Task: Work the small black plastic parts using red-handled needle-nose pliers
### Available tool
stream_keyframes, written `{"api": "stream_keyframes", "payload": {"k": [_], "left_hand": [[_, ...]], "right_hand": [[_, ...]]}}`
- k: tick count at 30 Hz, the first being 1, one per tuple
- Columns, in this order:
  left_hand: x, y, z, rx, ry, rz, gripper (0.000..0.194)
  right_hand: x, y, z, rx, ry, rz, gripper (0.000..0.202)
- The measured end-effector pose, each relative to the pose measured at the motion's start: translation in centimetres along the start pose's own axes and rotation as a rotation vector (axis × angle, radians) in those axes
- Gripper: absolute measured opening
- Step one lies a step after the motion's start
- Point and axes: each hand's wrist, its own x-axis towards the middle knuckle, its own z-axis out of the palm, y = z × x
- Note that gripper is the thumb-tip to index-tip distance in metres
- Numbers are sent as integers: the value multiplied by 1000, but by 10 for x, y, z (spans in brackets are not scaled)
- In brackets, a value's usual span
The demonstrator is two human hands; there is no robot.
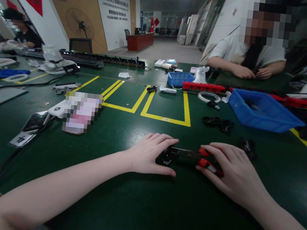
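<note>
My right hand is closed round the red handles of a pair of pliers. The metal jaws point left and reach a small black part. My left hand curves about that part from the left, fingers along its far side. Its thumb sticks out on the near side, apart from the pliers. Both hands are low over the green table. Whether the jaws grip the black part is too dark to tell.
Beyond my right hand are black pieces and a blue bin. A phone and cabled devices lie left. Yellow tape marks the table. Behind, a red rail and a smaller blue basket; a co-worker sits opposite.
</note>
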Motion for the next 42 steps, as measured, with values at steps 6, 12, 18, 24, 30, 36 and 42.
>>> {"api": "stream_keyframes", "payload": {"k": [6,12,18,24,30,36,42], "left_hand": [[1,-1,2,26,-38,16,54],[0,-4,1,30,-27,61,45],[-1,-6,1,3,-27,98,27],[-1,-2,-1,-91,-37,83,34],[0,0,-1,-121,-69,46,38],[-1,-1,-2,-119,-85,65,36],[-2,-4,0,-78,-69,79,38]], "right_hand": [[0,-1,0,34,11,-2,44],[1,0,0,32,47,-9,43],[2,0,-1,42,51,-36,39],[4,-8,-10,-15,130,-73,23],[5,-8,-15,-64,168,-39,39],[2,-1,-24,-231,223,-60,30],[3,-6,-12,-107,94,-1,19]]}}
